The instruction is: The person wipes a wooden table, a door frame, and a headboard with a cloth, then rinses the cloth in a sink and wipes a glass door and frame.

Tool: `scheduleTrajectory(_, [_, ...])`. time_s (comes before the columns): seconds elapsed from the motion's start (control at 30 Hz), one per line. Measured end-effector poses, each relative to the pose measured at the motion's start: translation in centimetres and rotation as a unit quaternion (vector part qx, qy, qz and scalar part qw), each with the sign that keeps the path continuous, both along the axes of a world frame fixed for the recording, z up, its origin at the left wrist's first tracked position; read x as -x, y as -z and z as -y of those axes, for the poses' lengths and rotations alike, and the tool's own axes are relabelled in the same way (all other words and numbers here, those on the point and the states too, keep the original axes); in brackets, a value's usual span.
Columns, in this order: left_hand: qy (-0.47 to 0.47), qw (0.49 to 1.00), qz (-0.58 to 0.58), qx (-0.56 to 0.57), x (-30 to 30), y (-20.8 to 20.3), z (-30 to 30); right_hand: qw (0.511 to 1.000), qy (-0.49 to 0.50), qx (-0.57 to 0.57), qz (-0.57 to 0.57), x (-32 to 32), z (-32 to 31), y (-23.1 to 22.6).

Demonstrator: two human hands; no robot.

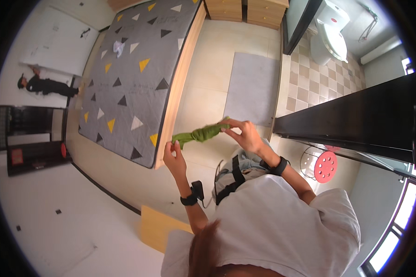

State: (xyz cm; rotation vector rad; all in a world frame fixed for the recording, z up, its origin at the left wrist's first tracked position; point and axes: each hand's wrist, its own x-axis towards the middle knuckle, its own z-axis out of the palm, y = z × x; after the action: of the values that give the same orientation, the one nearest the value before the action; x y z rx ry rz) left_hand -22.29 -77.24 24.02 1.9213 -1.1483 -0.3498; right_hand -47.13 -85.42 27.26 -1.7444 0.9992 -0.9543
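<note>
A crumpled strip of green cloth [201, 134] stretches between my two hands in front of my body; I cannot make out what kind of cloth item it is. My left hand [174, 157] pinches its left end between thumb and fingertips. The other end, slightly higher in the picture, is gripped by my right hand [244, 135], thumb below and fingers above. In midair, the cloth sags a little and looks gathered near its middle. Each wrist wears a black strap, and the left one carries a small black device [197, 189].
A bed [138, 87] with a grey triangle-patterned cover stands ahead left, a small pale cloth [118, 48] on it. A grey mat [253, 87] lies before a bathroom with a toilet [328, 44]. On the right are a dark door [346, 117] and a red stool [326, 167]. Another person [48, 85] stands far left.
</note>
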Motion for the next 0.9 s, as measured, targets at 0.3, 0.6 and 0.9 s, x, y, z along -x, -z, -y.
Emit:
scheduleTrajectory(0.3, [0.056, 0.997, 0.039, 0.030, 2.0, -0.3, 9.8, 0.997, 0.067, -0.039, -0.007, 0.4, 6.7, 1.6])
scheduleTrajectory(0.6, [0.054, 0.998, 0.025, 0.018, 7.8, -2.3, 22.0, 0.993, 0.078, -0.085, 0.025, 4.9, 21.4, 2.3])
scheduleTrajectory(0.9, [0.001, 0.996, -0.005, 0.088, 12.3, -5.1, 32.3, 0.996, -0.027, -0.077, -0.026, 9.0, 33.3, 2.7])
